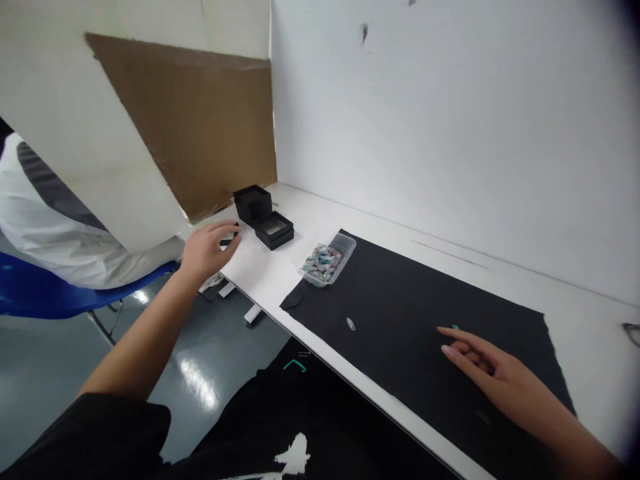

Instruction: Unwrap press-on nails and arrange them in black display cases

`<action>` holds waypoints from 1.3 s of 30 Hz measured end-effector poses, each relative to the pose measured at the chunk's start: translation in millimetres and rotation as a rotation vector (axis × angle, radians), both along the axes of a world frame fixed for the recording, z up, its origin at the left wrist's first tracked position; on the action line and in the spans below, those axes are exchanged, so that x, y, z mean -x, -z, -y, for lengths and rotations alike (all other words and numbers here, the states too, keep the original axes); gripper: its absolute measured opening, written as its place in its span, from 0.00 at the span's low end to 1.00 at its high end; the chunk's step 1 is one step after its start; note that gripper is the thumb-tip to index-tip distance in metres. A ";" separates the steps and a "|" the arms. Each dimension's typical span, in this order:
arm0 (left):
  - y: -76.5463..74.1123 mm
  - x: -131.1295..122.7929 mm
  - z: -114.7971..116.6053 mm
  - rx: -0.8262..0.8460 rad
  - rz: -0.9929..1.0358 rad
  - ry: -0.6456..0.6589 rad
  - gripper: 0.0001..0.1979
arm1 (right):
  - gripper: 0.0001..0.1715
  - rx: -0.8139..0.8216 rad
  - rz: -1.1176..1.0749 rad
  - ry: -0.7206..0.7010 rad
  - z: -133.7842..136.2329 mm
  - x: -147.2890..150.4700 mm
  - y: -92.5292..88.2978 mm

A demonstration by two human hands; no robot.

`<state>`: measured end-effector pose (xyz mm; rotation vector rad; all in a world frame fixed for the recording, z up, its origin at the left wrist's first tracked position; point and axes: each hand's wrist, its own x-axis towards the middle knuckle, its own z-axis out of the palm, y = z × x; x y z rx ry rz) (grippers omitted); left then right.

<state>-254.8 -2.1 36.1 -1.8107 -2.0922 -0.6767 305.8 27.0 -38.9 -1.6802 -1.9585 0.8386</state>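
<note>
My left hand [213, 250] is over the table's far left end, its thumb and fingers curved around a small black-edged item [231, 235], partly hidden by the fingers. Just right of it are two black boxes [274, 230] with window-like tops, the rear one raised. My right hand [480, 367] hovers low over a black mat [400, 320], index finger and thumb stretched out and apart, the other fingers curled, holding nothing. By its index fingertip is a small greenish piece [455, 327]. One small clear-looking packet [351, 324] lies alone on the mat.
A clear plastic tub [345, 257] full of small shiny wrapped pieces stands at the mat's left end. White panels [450, 133] and a brown board [200, 120] wall the table. A person in a white top [60, 220] sits on a blue chair [60, 290] at left.
</note>
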 end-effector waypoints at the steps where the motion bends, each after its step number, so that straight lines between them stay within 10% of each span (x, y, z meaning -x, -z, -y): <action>1: -1.4 -15.7 3.9 -0.089 0.035 0.092 0.16 | 0.37 0.007 -0.002 0.002 -0.1 -0.2 0.3; 7: -1.5 -85.3 -0.1 -0.132 0.044 0.596 0.13 | 0.37 0.012 -0.039 -0.012 4.1 3.5 -4.6; 15: 9.5 -126.7 -58.7 0.403 -0.061 0.854 0.23 | 0.36 0.012 -0.019 -0.006 10.4 10.2 -17.5; 25: -14.6 -159.1 -97.5 0.857 -0.211 0.695 0.42 | 0.35 0.023 0.012 -0.031 12.3 5.9 -17.9; 31: -31.1 -162.2 -131.2 0.946 -0.095 0.679 0.29 | 0.35 0.018 0.028 -0.031 12.8 3.8 -16.2; 39: -13.0 -168.9 -152.2 0.716 -0.049 0.649 0.14 | 0.35 0.038 0.047 -0.016 14.5 2.7 -17.1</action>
